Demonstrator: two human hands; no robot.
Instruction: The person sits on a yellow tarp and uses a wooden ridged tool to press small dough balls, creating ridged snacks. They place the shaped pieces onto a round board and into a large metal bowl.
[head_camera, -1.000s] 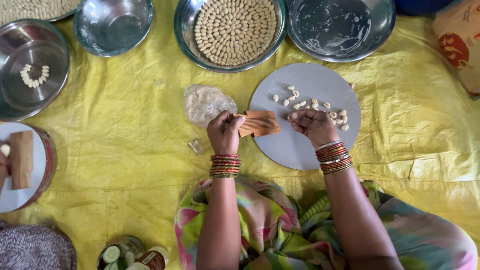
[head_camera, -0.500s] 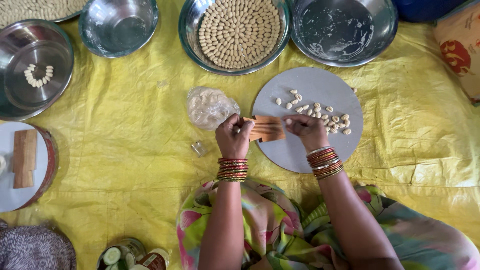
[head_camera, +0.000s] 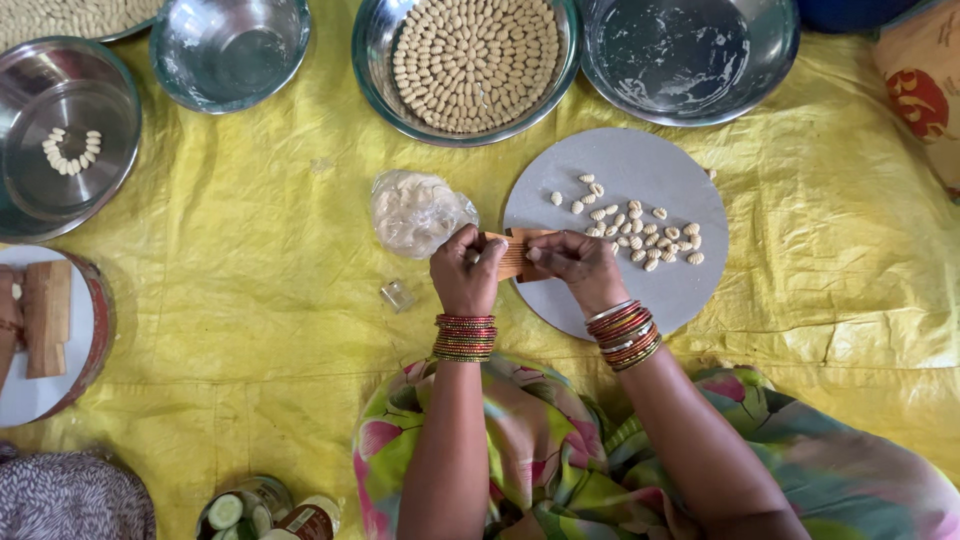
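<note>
Both hands meet over a small ridged wooden board (head_camera: 512, 254): the left hand (head_camera: 465, 272) curls tightly around its near end, and the right hand (head_camera: 572, 264) presses fingers down on its top. Just beyond the grip lie shaped dough pieces (head_camera: 640, 228) on a round grey board (head_camera: 640, 165); left sits bagged dough (head_camera: 415, 210). Farther off, a steel bowl (head_camera: 385, 90) holds neat rings.

1. Crumpled clear plastic bag of pale dough (head_camera: 415, 212), lying on the yellow sheet just left of the grey round board.
2. Small brown jar with white label (head_camera: 312, 520), at bottom edge, partly cut off.
</note>
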